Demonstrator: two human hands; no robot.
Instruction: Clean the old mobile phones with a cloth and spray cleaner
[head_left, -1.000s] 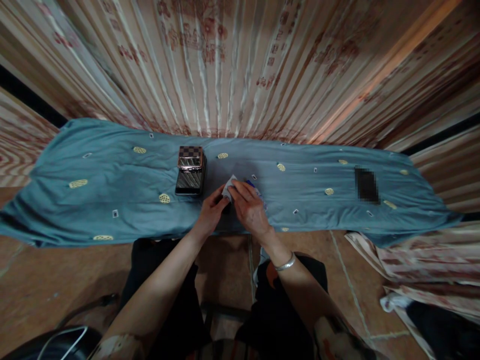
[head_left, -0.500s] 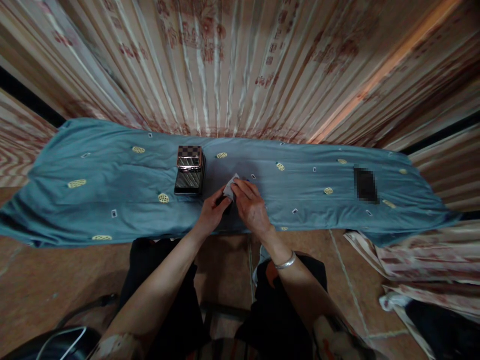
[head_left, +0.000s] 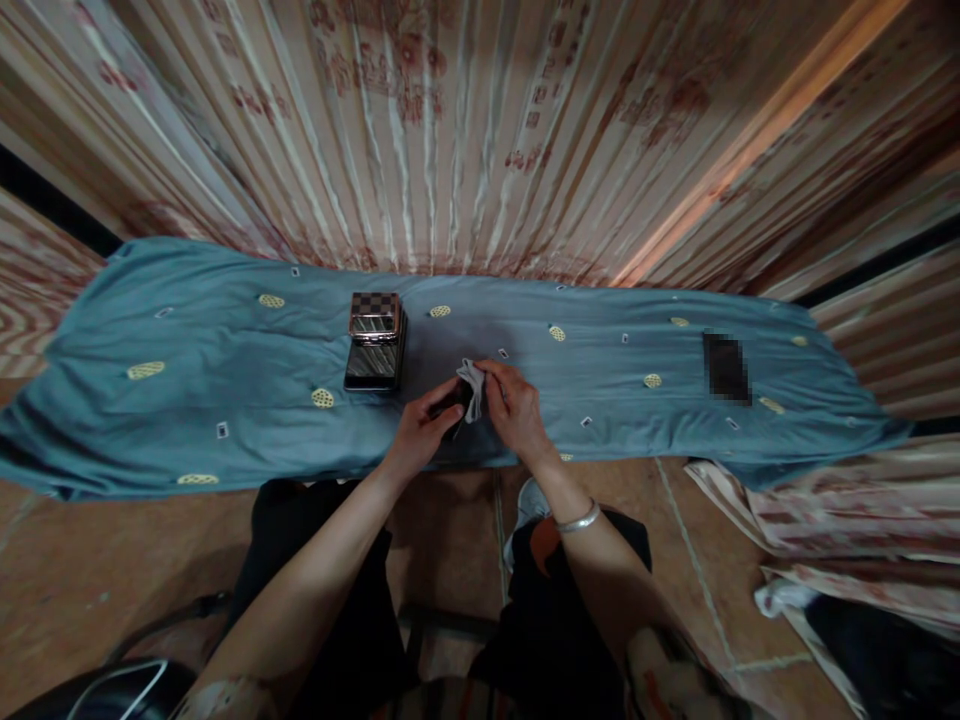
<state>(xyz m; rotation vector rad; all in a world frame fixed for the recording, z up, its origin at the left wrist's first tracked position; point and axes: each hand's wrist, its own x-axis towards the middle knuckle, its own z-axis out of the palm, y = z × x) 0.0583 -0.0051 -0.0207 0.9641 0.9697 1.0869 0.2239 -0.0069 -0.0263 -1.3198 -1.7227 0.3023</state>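
My left hand (head_left: 421, 428) is closed round a small dark object (head_left: 448, 402), whose shape is mostly hidden by the fingers and thumb. Just right of it, my right hand (head_left: 514, 402) pinches a crumpled light grey cloth (head_left: 472, 388), which touches the dark object's right side. Both hands are over the front middle of the blue cloth-covered table (head_left: 600, 380). To the left of my left hand stands a shiny box with a checkered top (head_left: 375, 314), on or against a flat glossy black case (head_left: 373, 365).
A dark, pixelated flat object (head_left: 726, 367) lies at the right of the table. Pleated patterned curtains (head_left: 465, 140) hang behind it and at the sides. My legs are below the front edge, above a tiled floor (head_left: 442, 520).
My right hand has shifted slightly right and off the top of the dark object. The grey cloth, flatter before, now stands bunched between the hands, and more of the dark object shows.
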